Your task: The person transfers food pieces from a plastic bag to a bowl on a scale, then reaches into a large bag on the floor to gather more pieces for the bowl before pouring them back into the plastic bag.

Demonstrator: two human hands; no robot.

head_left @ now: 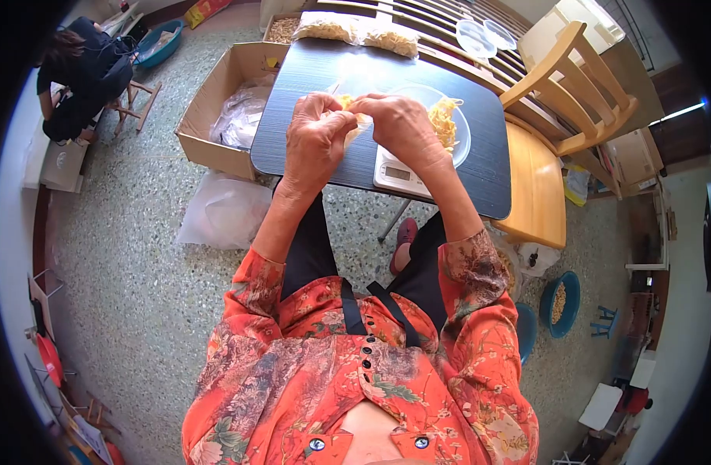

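Observation:
My left hand (315,138) and my right hand (402,124) meet above a small dark table (479,167), both pinching a clump of pale yellow noodle-like strands (354,110). Just beyond the right hand a clear plastic bowl (455,138) holds more of the yellow strands (444,122) and rests on a white digital scale (398,175). At the table's far edge lie clear bags of the same yellow food (363,32).
An open cardboard box (216,101) with plastic bags stands left of the table, a white bag (224,211) on the floor beside it. A wooden chair (541,147) is at the right. Blue basins (561,304) sit at lower right. Another person (84,77) sits far left.

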